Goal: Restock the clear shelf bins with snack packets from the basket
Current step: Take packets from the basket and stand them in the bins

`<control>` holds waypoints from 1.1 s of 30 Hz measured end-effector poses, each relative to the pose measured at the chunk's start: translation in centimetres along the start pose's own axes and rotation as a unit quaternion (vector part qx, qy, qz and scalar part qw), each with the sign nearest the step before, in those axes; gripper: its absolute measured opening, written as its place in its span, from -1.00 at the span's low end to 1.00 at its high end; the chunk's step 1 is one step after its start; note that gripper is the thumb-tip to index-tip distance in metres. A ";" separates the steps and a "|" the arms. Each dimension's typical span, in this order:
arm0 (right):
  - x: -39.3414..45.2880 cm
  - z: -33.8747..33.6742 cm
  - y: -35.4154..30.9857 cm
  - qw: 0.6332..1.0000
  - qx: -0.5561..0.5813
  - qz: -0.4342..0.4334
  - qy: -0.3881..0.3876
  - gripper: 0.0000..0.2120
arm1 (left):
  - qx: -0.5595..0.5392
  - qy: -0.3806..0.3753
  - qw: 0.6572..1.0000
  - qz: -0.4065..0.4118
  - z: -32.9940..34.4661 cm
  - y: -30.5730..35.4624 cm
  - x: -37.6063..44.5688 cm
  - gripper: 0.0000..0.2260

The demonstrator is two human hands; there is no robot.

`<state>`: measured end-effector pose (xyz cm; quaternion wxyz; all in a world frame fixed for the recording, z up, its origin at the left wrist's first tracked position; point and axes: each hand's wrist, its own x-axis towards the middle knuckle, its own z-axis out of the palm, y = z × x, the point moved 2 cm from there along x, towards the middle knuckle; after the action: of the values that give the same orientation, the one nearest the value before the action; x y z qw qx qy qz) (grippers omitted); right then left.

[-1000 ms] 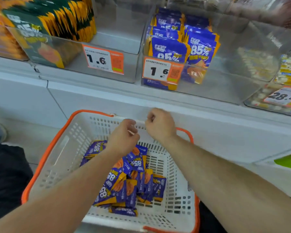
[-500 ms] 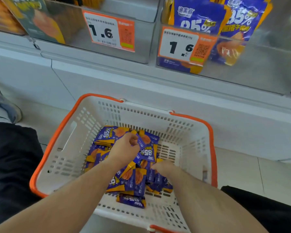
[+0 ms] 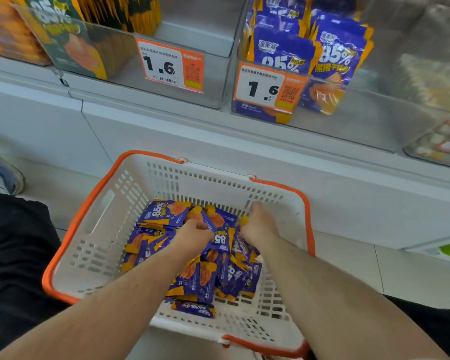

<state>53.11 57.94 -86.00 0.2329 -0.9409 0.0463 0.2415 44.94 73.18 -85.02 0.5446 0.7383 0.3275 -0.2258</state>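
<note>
A white basket [image 3: 94, 245] with an orange rim sits on the floor below the shelf. Several purple and orange snack packets [image 3: 164, 213] lie piled inside it. My left hand [image 3: 194, 236] is down on the pile, fingers curled round a purple packet. My right hand [image 3: 257, 224] is beside it over the pile's right side, blurred, its fingers hidden among the packets. Above, a clear shelf bin [image 3: 374, 120] holds upright purple packets [image 3: 281, 51] of the same kind behind a 1.6 price tag [image 3: 266, 89].
A second clear bin [image 3: 213, 81] to the left holds dark green and orange packets [image 3: 63, 35] with its own 1.6 tag [image 3: 170, 66]. Further right is a bin of small pale sweets [image 3: 431, 79]. A shoe [image 3: 3, 172] stands at the far left on the floor.
Both hands have gone from above the basket's far rim down into the packet pile. My right hand has shifted up and to the right. The view has dropped and moved closer to the basket.
</note>
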 end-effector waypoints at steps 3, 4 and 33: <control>-0.2 -3.1 -3.1 0.998 0.043 -0.007 -0.053 -0.48 | -0.149 0.006 0.987 -0.067 0.0 0.2 -1.1 -0.90; -0.4 -3.9 -4.0 0.995 0.075 -0.005 -0.066 -0.58 | -0.213 -0.012 0.973 -0.088 0.1 0.5 -1.3 -0.86; -8.5 -25.2 -6.9 0.846 0.270 -0.335 0.316 -0.85 | 0.187 0.436 0.767 0.432 -6.2 22.5 -5.8 -0.21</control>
<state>57.99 52.23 -59.52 0.5172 -0.8246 -0.1372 -0.1836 57.26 73.44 -64.39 0.2343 0.9083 0.1278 0.3221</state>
